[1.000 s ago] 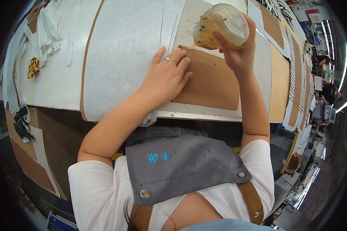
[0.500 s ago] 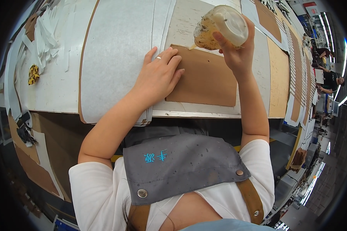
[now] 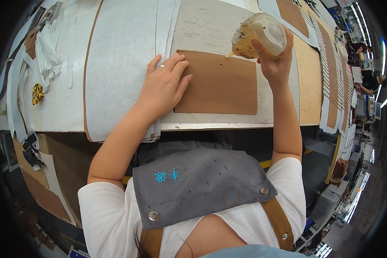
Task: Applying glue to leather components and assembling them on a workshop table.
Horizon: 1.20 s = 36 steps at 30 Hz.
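Note:
A brown rectangular board (image 3: pixel 219 88), like cardboard, lies on the worktable with a small dark hole near its far edge. My left hand (image 3: pixel 165 86) rests on its left end, fingers stretched out and slightly apart. In my right hand (image 3: pixel 274 64) is a clear squeeze bottle (image 3: pixel 249 41) of yellowish glue, its outside smeared with dark residue. The bottle is tipped over, base up and toward the right. Its nozzle points down-left at the board's far edge; I cannot tell whether the tip touches.
Large white sheets (image 3: pixel 120 64) are stacked left of the board. Farther left are white paper strips (image 3: pixel 47 49) and a yellow-and-black crumpled piece (image 3: pixel 37 93). Striped brown-and-white panels (image 3: pixel 327 77) line the right side. Another person (image 3: pixel 369 81) stands far right.
The bottle in my right hand has moved right along the board's far edge. My left hand stays on the board's left end. The whole view has shifted slightly.

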Available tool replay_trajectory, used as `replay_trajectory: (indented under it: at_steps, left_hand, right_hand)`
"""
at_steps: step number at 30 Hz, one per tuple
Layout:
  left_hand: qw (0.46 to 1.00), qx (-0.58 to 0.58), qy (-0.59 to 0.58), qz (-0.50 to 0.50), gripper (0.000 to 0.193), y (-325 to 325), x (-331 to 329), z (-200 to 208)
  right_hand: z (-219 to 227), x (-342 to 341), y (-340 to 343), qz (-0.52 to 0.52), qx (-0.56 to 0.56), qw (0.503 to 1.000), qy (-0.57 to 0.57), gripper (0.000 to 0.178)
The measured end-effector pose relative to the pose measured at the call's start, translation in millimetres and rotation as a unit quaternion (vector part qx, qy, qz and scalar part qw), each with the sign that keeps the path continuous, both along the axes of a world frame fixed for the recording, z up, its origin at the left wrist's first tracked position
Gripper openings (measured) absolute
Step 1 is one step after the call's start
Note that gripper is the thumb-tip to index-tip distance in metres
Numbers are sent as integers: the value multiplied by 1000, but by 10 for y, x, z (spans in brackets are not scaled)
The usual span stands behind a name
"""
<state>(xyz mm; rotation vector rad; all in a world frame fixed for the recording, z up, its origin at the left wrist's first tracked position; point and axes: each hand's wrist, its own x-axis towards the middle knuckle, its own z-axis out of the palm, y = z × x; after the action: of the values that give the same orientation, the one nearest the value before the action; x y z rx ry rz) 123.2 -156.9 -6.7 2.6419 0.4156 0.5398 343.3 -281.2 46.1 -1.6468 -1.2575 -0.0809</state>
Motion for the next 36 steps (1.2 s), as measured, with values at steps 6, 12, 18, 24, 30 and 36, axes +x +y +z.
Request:
replay_trajectory:
  at_steps: [6,12,18,24,30,36]
  left_hand:
    - [1000,7,0,-3,26,3,-5,21]
    - [999,47,9,-4,28,-5,-6,44]
    - [996,66,45,-26,37,-29,-10,122]
    - [995,-56,71,-46,38,36,-67,226]
    - [913,-376,-144,-62,27,154,-224,595]
    - [886,-366,-284,-10,25,674,-952,751]
  right_hand:
    - [15,105,-187,-32,3,999,-1,52]
    - [-34,290,-415,-65,12,998,-15,50]
    - [-33,416,-632,-115,17,993,-12,48]
    - [272,514,-785,-201,102,972,66,48]
    - [730,885,-701,-80,257,932,242,46]
    - [533,453,417,85,160,901,395,47]
